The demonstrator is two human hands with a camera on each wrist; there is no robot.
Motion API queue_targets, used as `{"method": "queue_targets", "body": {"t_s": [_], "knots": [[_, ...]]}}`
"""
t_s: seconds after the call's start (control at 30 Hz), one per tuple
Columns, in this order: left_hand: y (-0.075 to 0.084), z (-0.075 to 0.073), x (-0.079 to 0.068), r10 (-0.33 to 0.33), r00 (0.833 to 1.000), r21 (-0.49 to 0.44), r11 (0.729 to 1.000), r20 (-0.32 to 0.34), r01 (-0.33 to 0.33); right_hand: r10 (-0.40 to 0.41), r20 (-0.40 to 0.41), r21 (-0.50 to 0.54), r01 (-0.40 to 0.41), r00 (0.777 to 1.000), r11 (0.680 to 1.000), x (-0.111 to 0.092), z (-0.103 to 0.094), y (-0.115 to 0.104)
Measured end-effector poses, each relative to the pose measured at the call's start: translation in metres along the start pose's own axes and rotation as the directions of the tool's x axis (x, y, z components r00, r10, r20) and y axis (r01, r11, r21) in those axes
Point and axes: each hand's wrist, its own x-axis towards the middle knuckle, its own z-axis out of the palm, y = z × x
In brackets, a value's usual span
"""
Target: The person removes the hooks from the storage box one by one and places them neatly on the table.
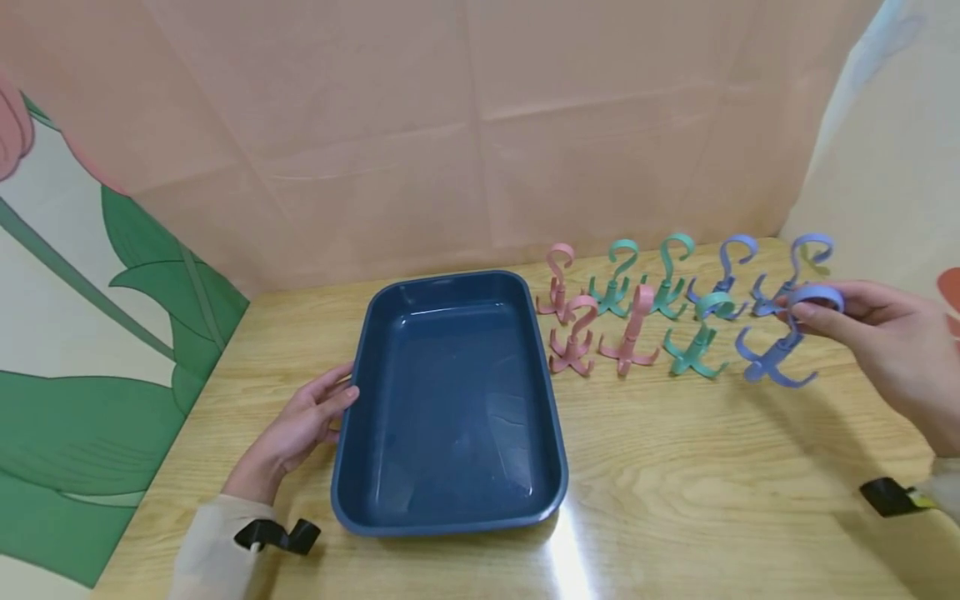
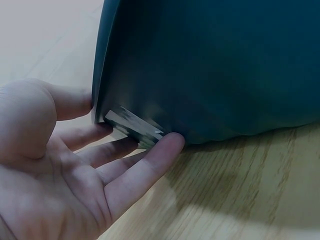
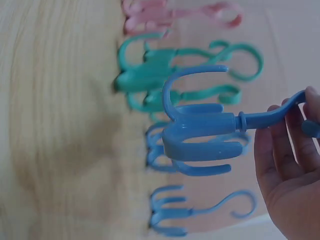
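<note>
My right hand [image 1: 896,346] pinches the curved top of a blue four-pronged hanging hook [image 1: 774,358]. This hook [image 3: 200,125] hangs over the table with its prongs down, and its shadow falls on the wood. At the other side, my left hand [image 1: 303,425] holds the left rim of a dark blue tray [image 1: 555,417], which has nothing in it. In the left wrist view, the thumb is at the rim and the fingers [image 2: 142,180] are against the outer wall, near a pale label [image 2: 131,122].
Right of the tray stand more upright hooks: pink ones [image 1: 572,346], green ones [image 1: 693,350] and two blue ones [image 1: 726,287] at the back. A pink cloth [image 1: 480,150] hangs behind the wooden table [image 1: 660,483]. Patterned cloth [image 1: 82,350] borders the left.
</note>
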Motion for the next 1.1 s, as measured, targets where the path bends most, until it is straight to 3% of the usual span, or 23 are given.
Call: {"method": "queue_targets", "body": {"t_s": [0.4, 0.67, 1.1], "knots": [[-0.002, -0.001, 0.000, 0.003, 1.000, -0.005, 1.000, 0.000, -0.003, 0.057, 0.058, 0.061, -0.061, 0.997, 0.996, 0.009, -0.029, 0.035], [-0.002, -0.001, 0.000, 0.000, 1.000, -0.007, 1.000, -0.002, 0.000, 0.078, 0.094, 0.137, -0.090, 0.993, 0.986, 0.012, -0.034, 0.044], [-0.001, 0.000, 0.004, -0.005, 1.000, 0.003, 1.000, 0.003, 0.005, 0.080, 0.143, 0.161, -0.103, 0.986, 0.982, 0.012, -0.035, 0.050]]}}
